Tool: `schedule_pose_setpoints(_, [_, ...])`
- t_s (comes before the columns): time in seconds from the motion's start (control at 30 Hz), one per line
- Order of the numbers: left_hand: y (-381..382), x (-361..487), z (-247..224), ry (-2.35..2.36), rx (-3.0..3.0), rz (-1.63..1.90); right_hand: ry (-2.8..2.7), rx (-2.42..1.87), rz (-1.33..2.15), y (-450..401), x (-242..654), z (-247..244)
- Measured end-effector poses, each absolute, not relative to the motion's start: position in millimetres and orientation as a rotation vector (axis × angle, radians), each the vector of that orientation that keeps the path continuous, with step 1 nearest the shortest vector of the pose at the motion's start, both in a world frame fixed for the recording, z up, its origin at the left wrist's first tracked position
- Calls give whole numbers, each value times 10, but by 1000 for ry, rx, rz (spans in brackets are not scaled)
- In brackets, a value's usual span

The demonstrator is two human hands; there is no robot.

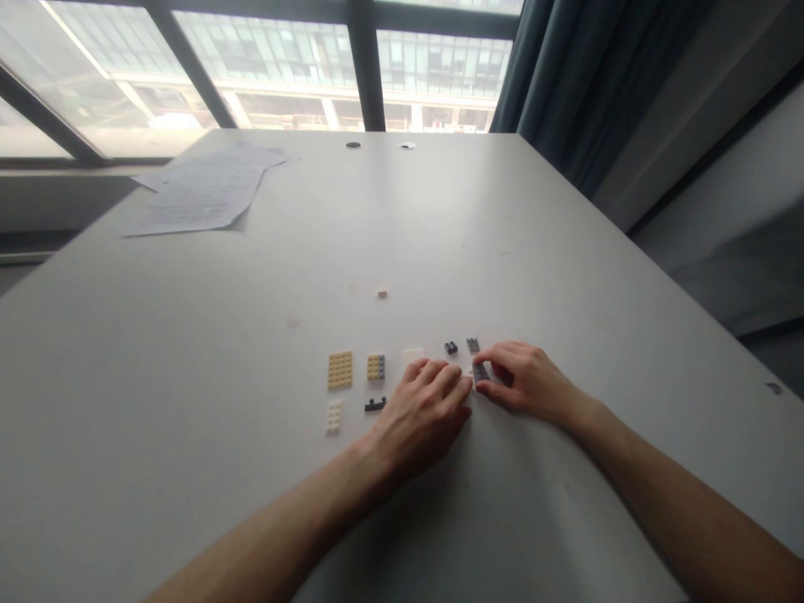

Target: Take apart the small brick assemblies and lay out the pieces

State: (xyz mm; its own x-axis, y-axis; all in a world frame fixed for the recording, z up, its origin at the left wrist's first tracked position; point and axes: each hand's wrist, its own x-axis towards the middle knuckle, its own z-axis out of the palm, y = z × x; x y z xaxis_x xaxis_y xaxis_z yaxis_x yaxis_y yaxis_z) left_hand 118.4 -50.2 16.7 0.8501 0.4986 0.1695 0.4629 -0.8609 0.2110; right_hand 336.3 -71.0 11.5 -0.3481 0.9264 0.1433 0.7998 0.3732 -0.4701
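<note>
My right hand point(524, 377) pinches a dark grey brick point(481, 372) between thumb and forefinger, low over the table. My left hand point(427, 406) lies just left of it with its fingers bent together; a small white piece point(469, 373) shows at its fingertips. Beyond the hands are a small black piece point(450, 347) and a grey piece point(473, 344). To the left lie a tan studded plate point(340, 369), a tan and grey piece point(375, 367), a white studded brick point(333, 417) and a black piece with two raised ends point(375, 404). A flat white piece point(413, 355) is partly hidden by my left hand.
A small pale piece point(383, 294) sits farther out on the white table point(251, 502). Printed papers point(207, 188) lie at the back left. Two round inserts are at the far edge, before windows and a dark curtain point(565, 92).
</note>
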Motion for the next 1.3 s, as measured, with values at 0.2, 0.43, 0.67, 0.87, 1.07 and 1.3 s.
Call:
schedule_pose_setpoints(0.2, [-499,1177,161,739,2858,344,-2263,-1475,555,-697,3410,167])
schedule_pose_setpoints(0.43, [-501,1173,158,739,2851,355,-2243,-1482,583,-693,3430,153])
schedule_pose_setpoints(0.67, [-500,1170,138,746,2838,373,-2243,-1491,554,-695,3402,154])
schedule_pose_setpoints(0.87, [-500,1175,158,746,2847,374,-2243,-1499,538,-696,3398,136])
schedule_pose_setpoints(1.07, [-498,1175,156,748,2845,394,-2211,-1487,560,-689,3410,143])
schedule_pose_setpoints(1.3, [-454,1128,198,756,2825,526,-2223,-1489,575,-684,3410,122])
